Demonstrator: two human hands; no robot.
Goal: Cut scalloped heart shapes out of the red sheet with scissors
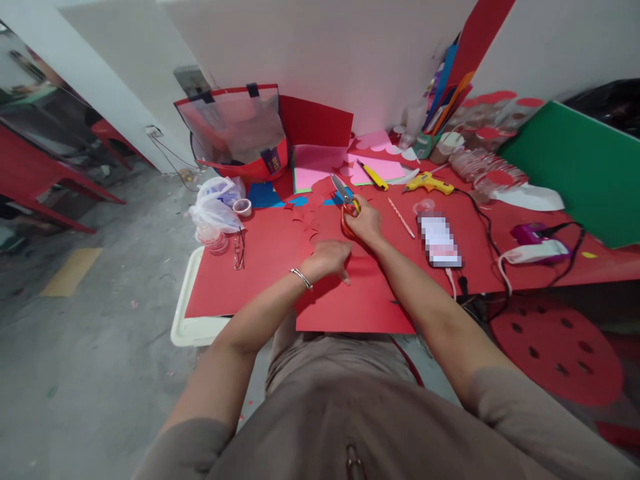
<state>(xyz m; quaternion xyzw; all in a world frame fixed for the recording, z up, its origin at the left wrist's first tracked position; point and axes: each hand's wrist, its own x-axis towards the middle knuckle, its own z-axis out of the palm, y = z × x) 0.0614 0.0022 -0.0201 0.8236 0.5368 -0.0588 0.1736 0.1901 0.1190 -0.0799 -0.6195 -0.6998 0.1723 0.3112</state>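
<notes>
Red sheet [360,300] of card lies flat on the red table top, its near edge hanging over the table edge toward the person's lap. All places below are relative to this sheet.

- Right hand [365,223]: at the sheet's far edge, fingers closed through the orange loops of the scissors [345,197].
- Scissors' long axis runs away from the body and tilts a little left. Blade tips are past the sheet's far edge. I cannot tell how far apart the blades are.
- Left hand [330,257]: palm down on the sheet, fingers loosely spread and pressing on it, nothing gripped. It sits just near-left of the right hand, not touching it. Bracelet [301,278] on the wrist.
- Key relation: the scissors lie straight ahead of the left hand, and the right hand is the nearer one, already on them.
- Cut scalloped scraps [305,223] lie at the sheet's far-left.
- Right of the sheet: phone [439,240], thin stick [401,217].
- Far-right of it: glue gun [430,183].
- Left of it: glasses [239,248].
</notes>
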